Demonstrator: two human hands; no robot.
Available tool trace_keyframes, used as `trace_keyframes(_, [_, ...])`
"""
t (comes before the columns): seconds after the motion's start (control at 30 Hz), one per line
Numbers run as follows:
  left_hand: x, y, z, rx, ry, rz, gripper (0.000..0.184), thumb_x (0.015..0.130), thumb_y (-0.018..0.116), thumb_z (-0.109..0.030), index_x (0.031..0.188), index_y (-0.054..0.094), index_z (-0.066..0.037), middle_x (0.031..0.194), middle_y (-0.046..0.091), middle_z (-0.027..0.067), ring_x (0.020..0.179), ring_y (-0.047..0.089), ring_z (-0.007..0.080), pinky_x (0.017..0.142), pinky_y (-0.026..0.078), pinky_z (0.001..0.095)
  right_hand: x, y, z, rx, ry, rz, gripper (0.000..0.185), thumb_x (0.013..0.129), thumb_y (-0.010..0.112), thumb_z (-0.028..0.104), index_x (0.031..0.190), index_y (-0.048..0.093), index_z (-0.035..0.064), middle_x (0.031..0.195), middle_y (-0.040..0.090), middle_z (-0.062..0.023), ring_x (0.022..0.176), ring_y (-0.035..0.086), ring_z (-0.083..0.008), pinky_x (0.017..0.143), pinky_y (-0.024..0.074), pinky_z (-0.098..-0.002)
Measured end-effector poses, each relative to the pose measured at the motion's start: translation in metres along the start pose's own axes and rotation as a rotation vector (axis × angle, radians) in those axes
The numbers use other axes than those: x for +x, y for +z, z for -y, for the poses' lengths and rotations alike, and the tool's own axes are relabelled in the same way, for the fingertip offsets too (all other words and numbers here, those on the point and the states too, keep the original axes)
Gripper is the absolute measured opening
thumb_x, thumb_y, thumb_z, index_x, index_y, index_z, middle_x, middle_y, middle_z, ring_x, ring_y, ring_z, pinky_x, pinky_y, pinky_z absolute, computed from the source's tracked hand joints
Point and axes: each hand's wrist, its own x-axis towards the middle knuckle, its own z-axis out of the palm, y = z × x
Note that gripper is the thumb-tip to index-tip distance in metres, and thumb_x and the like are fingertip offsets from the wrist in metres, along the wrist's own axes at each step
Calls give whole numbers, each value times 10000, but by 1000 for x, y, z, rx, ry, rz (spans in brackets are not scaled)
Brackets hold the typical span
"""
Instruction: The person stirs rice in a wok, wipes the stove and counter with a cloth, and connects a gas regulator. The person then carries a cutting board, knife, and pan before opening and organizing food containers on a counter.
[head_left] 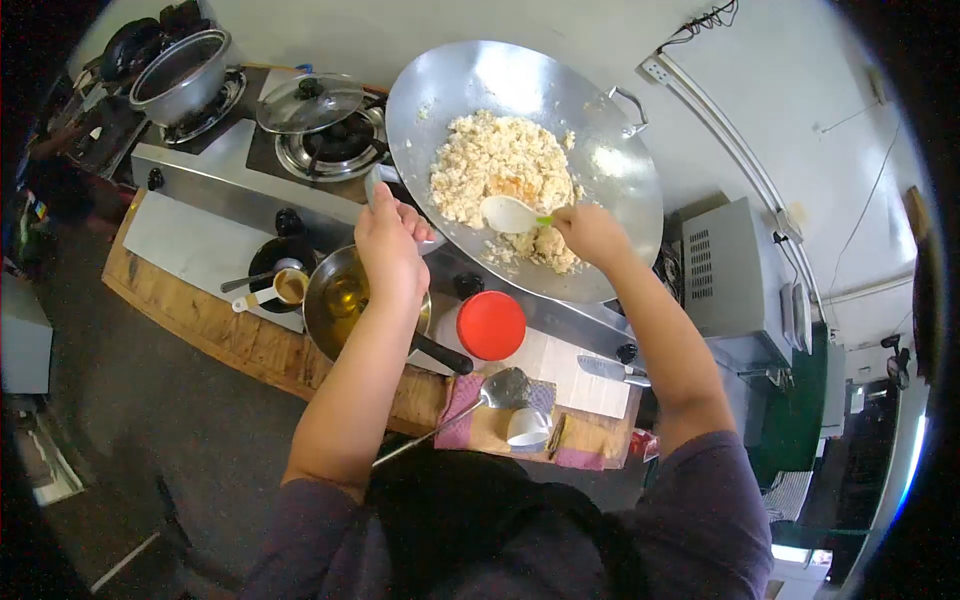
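A large metal wok (pixel 625 165) holds a heap of pale, crumbly food (pixel 500 150) with a small orange-brown patch on it. My right hand (pixel 590 235) is closed on the green handle of a white spoon (pixel 510 214), whose bowl is over the food. At the wok's left edge my left hand (pixel 392 245) is closed round a light-coloured handle, part of which sticks up past the fingers; the rest is hidden. Just below my left forearm, a pan of yellow oil (pixel 345 300) has a black handle pointing right.
A red-lidded container (pixel 491 325), a knife (pixel 605 368), a ladle (pixel 503 388) and a white cup (pixel 528 427) are near the counter's front. A glass lid (pixel 312 104) and a metal pot (pixel 182 78) stand left, by the burners. A grey appliance (pixel 730 275) stands right.
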Motion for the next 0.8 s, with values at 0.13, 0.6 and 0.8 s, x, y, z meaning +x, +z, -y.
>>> trace_keyframes(0.13, [-2, 5, -4, -9, -17, -19, 344, 997, 450, -334, 751, 395, -99, 582, 375, -4, 492, 371, 124, 489, 374, 299, -30, -42, 13, -54, -47, 38, 205, 849, 537, 248, 888, 692, 119, 835, 666, -167, 799, 651, -349, 731, 505, -482])
trace_keyframes(0.6, [-4, 7, -4, -3, 0, -21, 360, 999, 444, -339, 742, 381, -96, 582, 371, -8, 478, 369, 127, 474, 370, 294, -60, -73, 19, -495, -89, 67, 163, 807, 532, 107, 791, 692, 77, 762, 661, -147, 761, 664, -323, 651, 526, -423])
trace_keyframes(0.8, [-4, 4, 1, 10, 16, -23, 368, 998, 446, -336, 729, 379, -94, 575, 367, -8, 479, 371, 131, 478, 369, 296, -59, -24, 17, -559, 76, 164, 144, 786, 591, 159, 773, 709, 78, 786, 686, -142, 755, 676, -308, 650, 536, -416])
